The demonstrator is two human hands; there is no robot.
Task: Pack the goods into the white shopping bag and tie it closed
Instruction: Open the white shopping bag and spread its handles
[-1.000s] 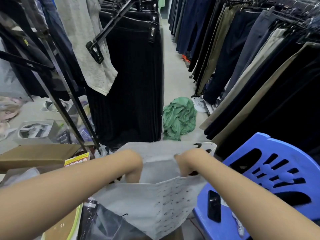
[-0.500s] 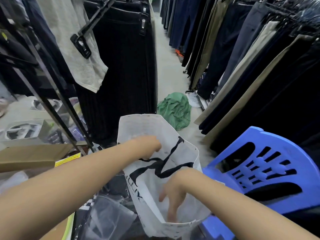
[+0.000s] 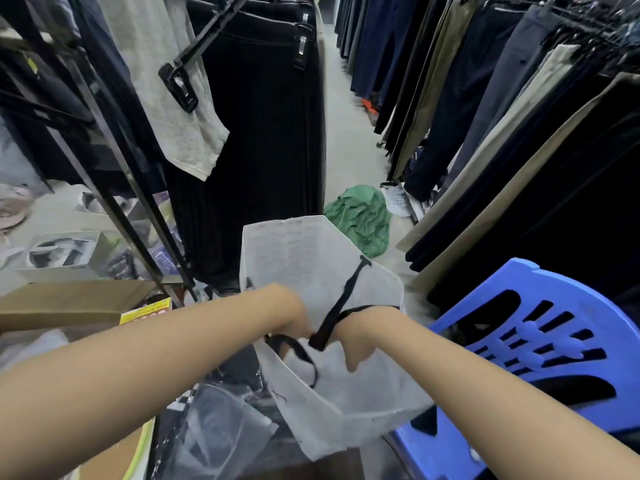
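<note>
Just left of the blue plastic chair (image 3: 540, 344), white shopping bag (image 3: 311, 258) held up w/ mouth open toward cam, both hands at its near rim. Left hand (image 3: 294, 323) reaches in from the side away from the chair; fingers curled down over the bag edge and mostly hidden behind wrist, so exact closure can't tell, but it sits touching a black strap handle (image 3: 294, 351) that loops down inside the near wall. Right hand (image 3: 356, 341), the one nearer the chair, fingers bent and closed round the other black strap (image 3: 343, 299), which runs taut up from the fist to its stitch point on the chair-side wall; one fingertip (image 3: 351, 365) hangs down loose inside the bag. Bag interior: only white lining and straps visible, no goods seen inside; bottom hidden by near wall. Far wall of bag stands upright w/ faint printed text showing through. Below bag, on the side away from the chair, clear plastic packaging (image 3: 214, 431) w/ dark clothing in it, touching bag's lower corner. Further from chair, brown cardboard box (image 3: 69, 299), flap open, contents not visible. Beyond bag, on floor of the aisle, crumpled green garment (image 3: 360, 216). Behind chair, rack of hanging trousers (image 3: 502, 116), dark and beige; across the aisle from chair, black pleated skirts (image 3: 256, 133) on clip hangers.
</note>
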